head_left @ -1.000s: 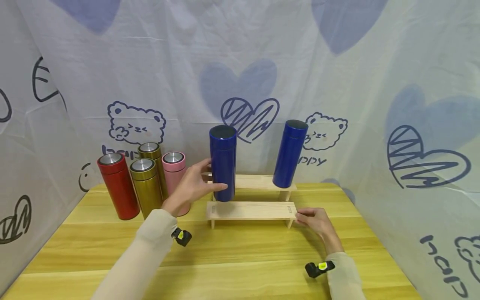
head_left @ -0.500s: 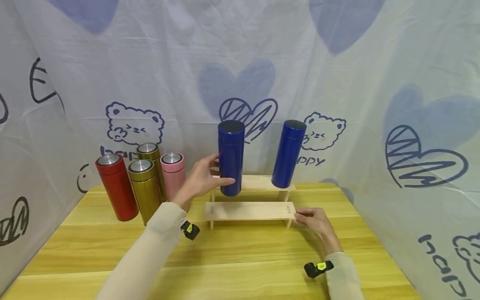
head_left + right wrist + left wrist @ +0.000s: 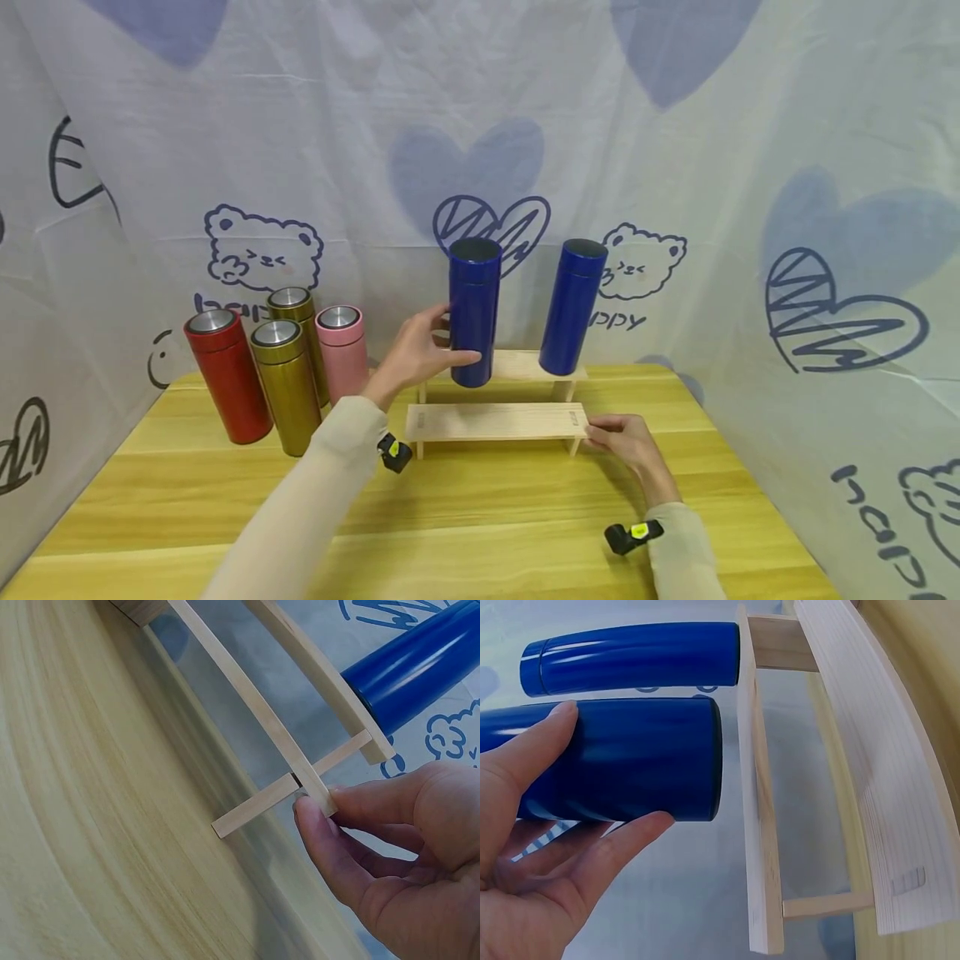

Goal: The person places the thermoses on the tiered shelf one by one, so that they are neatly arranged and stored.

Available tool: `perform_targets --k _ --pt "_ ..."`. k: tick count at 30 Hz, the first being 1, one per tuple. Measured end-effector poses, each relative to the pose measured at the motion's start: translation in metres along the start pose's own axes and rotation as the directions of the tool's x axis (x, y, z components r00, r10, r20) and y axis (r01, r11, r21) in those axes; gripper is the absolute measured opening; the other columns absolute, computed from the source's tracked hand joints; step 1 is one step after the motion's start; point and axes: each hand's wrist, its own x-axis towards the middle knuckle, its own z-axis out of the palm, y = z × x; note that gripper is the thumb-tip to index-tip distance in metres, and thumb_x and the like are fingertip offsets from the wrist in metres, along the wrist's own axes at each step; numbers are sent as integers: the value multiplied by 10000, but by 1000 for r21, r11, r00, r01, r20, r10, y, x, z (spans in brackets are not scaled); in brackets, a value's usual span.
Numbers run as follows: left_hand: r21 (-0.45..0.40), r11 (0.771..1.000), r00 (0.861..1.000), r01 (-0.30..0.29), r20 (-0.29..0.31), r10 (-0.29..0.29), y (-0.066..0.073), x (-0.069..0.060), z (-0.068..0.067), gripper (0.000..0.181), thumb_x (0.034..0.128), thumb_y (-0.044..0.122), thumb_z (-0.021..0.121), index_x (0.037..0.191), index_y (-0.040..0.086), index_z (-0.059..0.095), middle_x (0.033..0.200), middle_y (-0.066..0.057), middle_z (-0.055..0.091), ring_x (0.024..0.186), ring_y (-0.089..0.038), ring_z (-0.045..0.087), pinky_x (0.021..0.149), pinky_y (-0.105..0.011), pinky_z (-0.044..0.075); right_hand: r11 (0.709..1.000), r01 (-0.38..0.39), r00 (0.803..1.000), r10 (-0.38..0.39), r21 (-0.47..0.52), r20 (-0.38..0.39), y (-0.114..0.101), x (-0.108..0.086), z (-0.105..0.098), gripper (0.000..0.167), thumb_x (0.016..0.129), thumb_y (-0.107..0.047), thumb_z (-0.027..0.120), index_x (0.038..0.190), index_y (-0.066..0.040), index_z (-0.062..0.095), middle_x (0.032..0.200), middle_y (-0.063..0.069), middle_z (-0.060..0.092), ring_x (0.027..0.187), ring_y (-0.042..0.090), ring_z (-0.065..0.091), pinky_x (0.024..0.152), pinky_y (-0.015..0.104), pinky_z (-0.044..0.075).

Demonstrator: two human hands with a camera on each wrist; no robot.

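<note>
held blue flask (image 3: 641,757): top cut off, left wrist view | pink flask (image 3: 343,358): base hidden

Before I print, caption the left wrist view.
Left hand holds one blue bottle clear of the wooden rack bearing another bottle.

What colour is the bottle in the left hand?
The bottle in the left hand is shiny deep blue; it shows best in the left wrist view.

The left hand (image 3: 422,348) grips a blue bottle (image 3: 474,321) over the upper shelf (image 3: 517,365), left of a second blue bottle (image 3: 572,312). The right hand (image 3: 630,442) holds the lower shelf (image 3: 495,422). A red bottle (image 3: 231,383), pink bottle (image 3: 345,362) and two gold bottles (image 3: 289,396) stand on the desk (image 3: 465,517).
</note>
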Motion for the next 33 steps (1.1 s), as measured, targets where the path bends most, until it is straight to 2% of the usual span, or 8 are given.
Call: perform_targets --k 7,13,20,27,33 --pt "-18 1000 1000 16 8 -15 2 9 9 853 813 273 897 1530 110 464 1395 -154 643 1226 -347 653 968 -518 602 1000 12 1000 -12 11 6 2 1 -1 385 968 78 633 1302 247 544 1173 371 669 771 86 738 802 284 652" --pt "-24 1000 1000 16 14 -16 3 17 16 840 816 269 894 1523 112 469 1390 -156 644 1224 -349 651 999 -525 586 1000 14 1000 -14 15 1 1 0 -1 367 964 90 628 1285 251 554 1067 252 733 757 85 738 778 255 648" --pt "-37 999 1000 26 5 -26 5 27 25 857 821 244 890 1543 112 446 1394 -173 634 1224 -358 649 1021 -522 573 1000 24 1000 -24 3 3 1 -2 -1 363 969 78 628 1283 248 559 1177 381 662 769 91 740 826 313 653" --pt "-38 999 999 35 9 -34 8 35 33 847 830 229 883 1544 107 443 1404 -177 626 1232 -363 639 1035 -528 562 1000 28 1000 -28 -1 -6 0 0 0 351 964 93 627 1273 248 568 1169 375 674 771 95 740 816 306 654" --pt "-43 999 999 29 -20 -30 11 41 44 848 841 211 873 1550 76 427 1410 -189 623 1246 -363 633 1040 -519 562 1000 25 1000 -25 3 -13 0 0 0 343 959 105 622 1266 250 572 1127 330 703 761 92 735 804 296 654"
